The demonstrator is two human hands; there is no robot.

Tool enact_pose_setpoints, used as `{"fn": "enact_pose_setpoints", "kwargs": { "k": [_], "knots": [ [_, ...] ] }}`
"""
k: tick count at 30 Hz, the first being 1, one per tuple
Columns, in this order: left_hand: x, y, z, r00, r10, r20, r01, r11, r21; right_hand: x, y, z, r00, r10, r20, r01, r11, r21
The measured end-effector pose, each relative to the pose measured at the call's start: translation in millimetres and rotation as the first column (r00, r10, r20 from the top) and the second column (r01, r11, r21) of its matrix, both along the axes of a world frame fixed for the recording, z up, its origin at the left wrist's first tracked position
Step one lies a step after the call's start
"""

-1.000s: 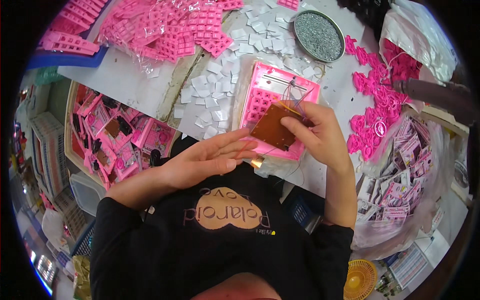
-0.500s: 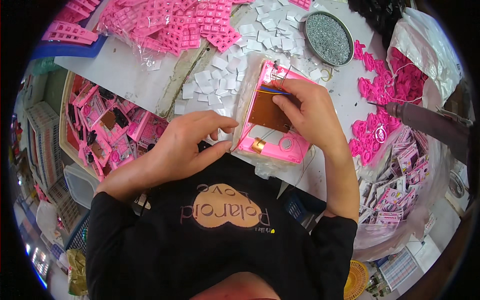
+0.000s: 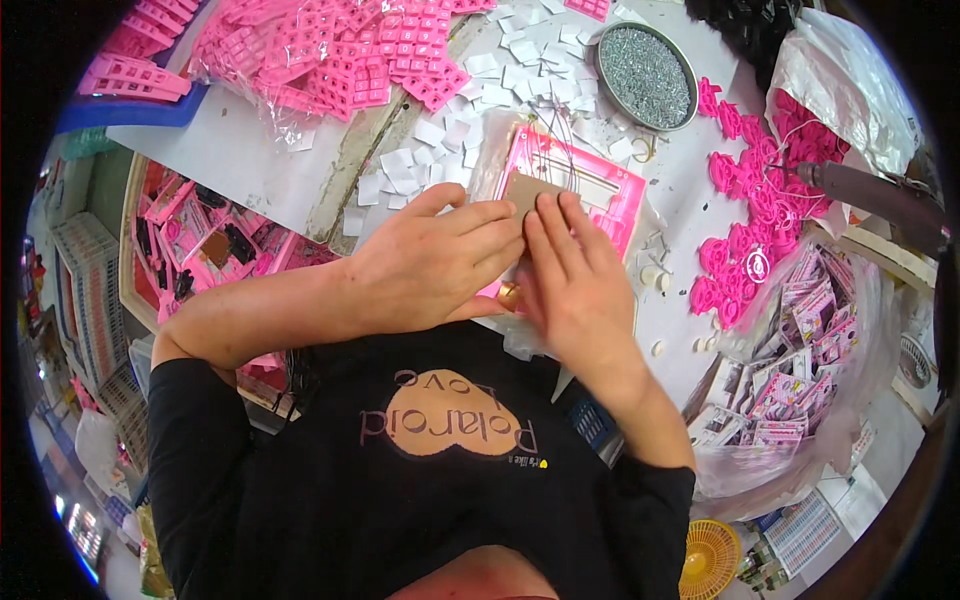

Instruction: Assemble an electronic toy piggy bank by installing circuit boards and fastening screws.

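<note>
A pink plastic toy casing (image 3: pixel 625 195) lies face down on clear wrapping on the table in front of me, with a thin brown board (image 3: pixel 530 187) inside it. My left hand (image 3: pixel 440 260) comes in from the left, its fingers stretched over the board's left part. Flat against the board's right and near part lie the fingers of my right hand (image 3: pixel 580 285). The fingertips of both hands meet at the board's middle. Thin dark wires (image 3: pixel 562 125) stick out past the casing's far edge. A gold-coloured part (image 3: pixel 509 295) shows below my hands.
A round tin of small screws (image 3: pixel 648 78) stands beyond the casing, near scattered white paper squares (image 3: pixel 490 95). Pink keypad frames (image 3: pixel 360 60) pile up at far left. A power screwdriver (image 3: pixel 870 200) hangs at right over pink pieces (image 3: pixel 735 165). A bag of printed parts (image 3: pixel 800 370) sits nearer.
My right hand has let go of the blue and yellow wires and moved nearer, laying its fingers on the board. My left hand has moved from the casing's edge onto the board.
</note>
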State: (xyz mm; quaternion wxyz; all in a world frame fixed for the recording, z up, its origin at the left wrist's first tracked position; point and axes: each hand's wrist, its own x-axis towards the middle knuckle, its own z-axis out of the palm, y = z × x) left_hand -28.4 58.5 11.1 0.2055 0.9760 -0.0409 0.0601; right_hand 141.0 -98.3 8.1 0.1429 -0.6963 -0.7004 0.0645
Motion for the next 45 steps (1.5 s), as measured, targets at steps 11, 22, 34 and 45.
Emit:
{"fn": "enact_pose_setpoints", "kwargs": {
  "k": [11,22,34,45],
  "knots": [
    [96.1,74.7,28.3,0.986,-0.106,-0.127,0.070,0.963,-0.262,-19.6,5.2,12.1,0.967,-0.020,0.255,0.049,0.993,-0.107],
    [270.6,94.9,-40.7,0.975,0.201,0.099,-0.222,0.924,0.311,-16.9,2.8,16.0,0.980,-0.013,0.199,0.039,0.991,-0.126],
    [259.4,116.0,-29.9,0.931,0.365,-0.032,-0.363,0.930,0.059,33.8,-2.3,52.0,0.969,0.075,-0.234,-0.025,0.978,0.207],
    [166.7,46.9,12.5,0.968,0.011,0.250,0.032,0.986,-0.166,211.4,-12.8,82.5,0.251,0.129,-0.959,0.390,0.894,0.222]
  ]
}}
